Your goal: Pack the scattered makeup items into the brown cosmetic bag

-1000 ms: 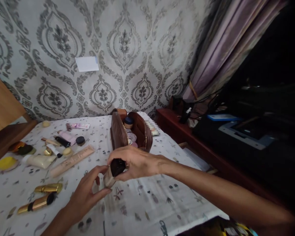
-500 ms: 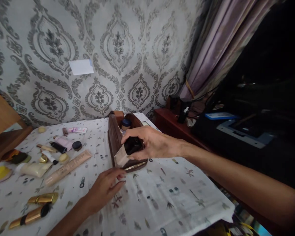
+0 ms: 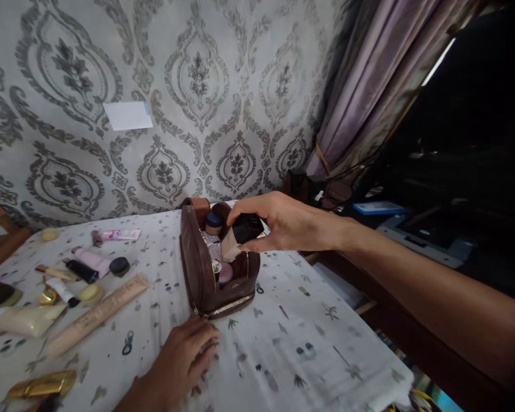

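My right hand (image 3: 278, 220) grips a foundation bottle (image 3: 230, 245) with beige contents and a square black cap, fingers over the cap and thumb below. The bottle is tilted over the open mouth of a brown leather makeup bag (image 3: 193, 257). Inside the bag are a jar with a dark blue lid (image 3: 214, 220), a round pink item (image 3: 225, 273) and other small things partly hidden. My left hand (image 3: 189, 352) rests on the cloth by the bag's front corner, fingers loosely bent and slightly apart, holding nothing. Whether its fingertips touch the bag I cannot tell.
Left on the patterned white cloth (image 3: 283, 343) lie a long beige tube (image 3: 98, 315), a cream tube (image 3: 30, 319), a round black pot (image 3: 119, 266), a gold tube (image 3: 43, 385) and several other cosmetics. A papered wall stands behind; a dark red piece of furniture is at right.
My right hand has lifted the bottle up and slightly right, uncovering more of the bag's inside. My left hand has dropped lower, its fingers more bent. The view has shifted right.
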A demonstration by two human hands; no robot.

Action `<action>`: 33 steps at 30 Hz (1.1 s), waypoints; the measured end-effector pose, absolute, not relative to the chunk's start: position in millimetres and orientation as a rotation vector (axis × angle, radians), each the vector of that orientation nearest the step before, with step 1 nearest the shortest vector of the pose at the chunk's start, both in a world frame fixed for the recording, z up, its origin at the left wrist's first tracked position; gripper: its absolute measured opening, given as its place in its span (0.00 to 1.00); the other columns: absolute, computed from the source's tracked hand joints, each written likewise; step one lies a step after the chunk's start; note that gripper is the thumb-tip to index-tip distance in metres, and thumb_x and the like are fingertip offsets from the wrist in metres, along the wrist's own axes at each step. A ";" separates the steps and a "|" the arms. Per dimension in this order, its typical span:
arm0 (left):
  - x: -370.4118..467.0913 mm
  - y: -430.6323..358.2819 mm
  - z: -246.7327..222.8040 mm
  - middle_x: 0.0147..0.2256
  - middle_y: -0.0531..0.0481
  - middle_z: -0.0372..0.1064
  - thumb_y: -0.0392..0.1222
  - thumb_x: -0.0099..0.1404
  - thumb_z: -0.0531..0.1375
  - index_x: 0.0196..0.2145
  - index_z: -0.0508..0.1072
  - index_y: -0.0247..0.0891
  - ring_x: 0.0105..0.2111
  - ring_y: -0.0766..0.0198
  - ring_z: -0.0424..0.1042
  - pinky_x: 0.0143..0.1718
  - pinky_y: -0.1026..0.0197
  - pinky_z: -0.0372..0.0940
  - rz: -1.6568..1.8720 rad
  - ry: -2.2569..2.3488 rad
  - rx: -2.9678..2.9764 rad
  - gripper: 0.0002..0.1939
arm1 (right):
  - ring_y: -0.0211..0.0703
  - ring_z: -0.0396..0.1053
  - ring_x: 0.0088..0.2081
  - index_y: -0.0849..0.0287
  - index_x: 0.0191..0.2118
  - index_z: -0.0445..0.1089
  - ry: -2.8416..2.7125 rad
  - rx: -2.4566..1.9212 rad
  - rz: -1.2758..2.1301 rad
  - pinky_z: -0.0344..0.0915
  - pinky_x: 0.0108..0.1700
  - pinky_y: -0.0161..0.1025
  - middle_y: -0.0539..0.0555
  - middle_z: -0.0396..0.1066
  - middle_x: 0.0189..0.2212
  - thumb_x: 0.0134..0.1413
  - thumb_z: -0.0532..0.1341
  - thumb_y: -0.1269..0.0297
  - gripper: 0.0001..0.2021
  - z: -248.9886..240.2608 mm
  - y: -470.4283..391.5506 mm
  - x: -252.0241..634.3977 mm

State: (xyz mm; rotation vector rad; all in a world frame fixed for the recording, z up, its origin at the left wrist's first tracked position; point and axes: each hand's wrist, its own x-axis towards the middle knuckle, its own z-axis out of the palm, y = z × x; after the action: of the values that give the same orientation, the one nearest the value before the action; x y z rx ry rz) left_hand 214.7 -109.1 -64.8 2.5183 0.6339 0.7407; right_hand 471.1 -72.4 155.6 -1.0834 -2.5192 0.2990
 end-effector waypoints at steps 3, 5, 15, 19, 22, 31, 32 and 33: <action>213.5 -108.3 -67.6 0.33 0.50 0.74 0.35 0.70 0.54 0.38 0.70 0.39 0.35 0.62 0.74 0.38 0.63 0.68 0.766 0.605 2.534 0.06 | 0.40 0.70 0.35 0.59 0.44 0.73 -2.670 -1.178 0.202 0.59 0.36 0.34 0.52 0.75 0.36 0.52 0.68 0.63 0.14 148.9 -61.8 465.3; 212.5 -108.1 -70.1 0.35 0.49 0.74 0.36 0.70 0.54 0.40 0.71 0.39 0.36 0.61 0.74 0.39 0.62 0.69 0.780 0.610 2.537 0.06 | 0.42 0.70 0.35 0.59 0.44 0.72 -2.764 -1.253 0.148 0.59 0.36 0.35 0.53 0.74 0.35 0.52 0.68 0.65 0.13 144.0 -54.7 461.3; 210.8 -104.6 -66.7 0.36 0.47 0.75 0.42 0.74 0.49 0.40 0.73 0.39 0.37 0.60 0.75 0.40 0.62 0.72 0.825 0.591 2.639 0.14 | 0.48 0.66 0.42 0.60 0.39 0.71 -3.039 -1.384 -0.013 0.53 0.40 0.40 0.55 0.72 0.35 0.51 0.66 0.64 0.09 123.5 -25.9 451.5; 211.9 -101.7 -65.5 0.34 0.48 0.74 0.40 0.73 0.50 0.40 0.72 0.39 0.35 0.61 0.74 0.40 0.63 0.71 0.765 0.579 2.604 0.11 | 0.51 0.64 0.43 0.60 0.40 0.72 -3.131 -1.360 -0.090 0.52 0.44 0.44 0.56 0.71 0.37 0.50 0.66 0.66 0.10 112.8 -15.1 448.5; 212.4 -99.8 -67.2 0.34 0.48 0.74 0.39 0.73 0.50 0.40 0.71 0.38 0.35 0.62 0.74 0.39 0.63 0.71 0.771 0.565 2.594 0.10 | 0.50 0.64 0.43 0.61 0.39 0.73 -3.193 -1.299 -0.105 0.51 0.46 0.46 0.57 0.71 0.38 0.49 0.66 0.69 0.10 107.4 -8.7 446.7; 211.7 -97.5 -71.2 0.33 0.49 0.73 0.37 0.72 0.50 0.39 0.69 0.38 0.34 0.61 0.72 0.36 0.63 0.70 0.716 0.534 2.589 0.09 | 0.53 0.64 0.48 0.63 0.45 0.74 -3.357 -1.363 -0.051 0.52 0.44 0.45 0.60 0.72 0.38 0.49 0.64 0.72 0.14 96.7 -2.4 437.7; 211.5 -97.7 -71.0 0.33 0.49 0.73 0.37 0.72 0.50 0.39 0.69 0.38 0.34 0.61 0.72 0.36 0.63 0.70 0.714 0.540 2.588 0.08 | 0.54 0.64 0.48 0.64 0.45 0.74 -3.368 -1.369 -0.056 0.53 0.44 0.44 0.61 0.73 0.37 0.50 0.63 0.72 0.14 95.9 -2.6 436.9; 211.4 -97.8 -70.7 0.33 0.49 0.73 0.37 0.72 0.51 0.39 0.69 0.38 0.34 0.61 0.72 0.36 0.63 0.70 0.713 0.543 2.586 0.08 | 0.53 0.64 0.48 0.64 0.44 0.74 -3.374 -1.376 -0.059 0.53 0.44 0.44 0.61 0.73 0.37 0.50 0.63 0.73 0.14 95.3 -2.9 436.3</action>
State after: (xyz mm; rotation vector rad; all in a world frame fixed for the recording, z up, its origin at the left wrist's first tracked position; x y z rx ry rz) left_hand 211.4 -97.8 -70.7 2.5860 0.5428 0.7133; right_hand 436.3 -2.9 95.3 -1.3762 -3.3741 -0.0588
